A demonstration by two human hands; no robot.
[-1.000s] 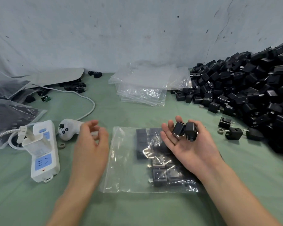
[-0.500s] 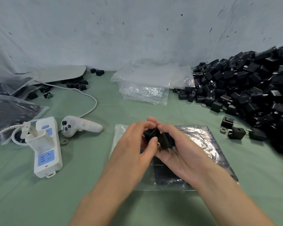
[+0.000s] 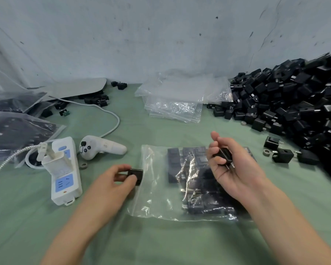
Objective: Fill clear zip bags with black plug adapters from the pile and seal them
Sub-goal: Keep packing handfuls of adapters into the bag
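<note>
Packed adapters (image 3: pixel 177 163) fill the right part of the clear zip bag (image 3: pixel 155 197), which lies flat on the green counter (image 3: pixel 161 243). At the bag's left edge the left hand (image 3: pixel 113 181) pinches one black adapter (image 3: pixel 137 175) between thumb and fingers. Over the bag's right part the right hand (image 3: pixel 233 171), palm up, curls its fingers round a second adapter (image 3: pixel 223 156). Right of the bag rises the pile (image 3: pixel 304 104) of black adapters. Behind the bag sits a stack of empty bags (image 3: pixel 172 104); left of the bag lie a white controller (image 3: pixel 101 147) and a power strip (image 3: pixel 65 176).
</note>
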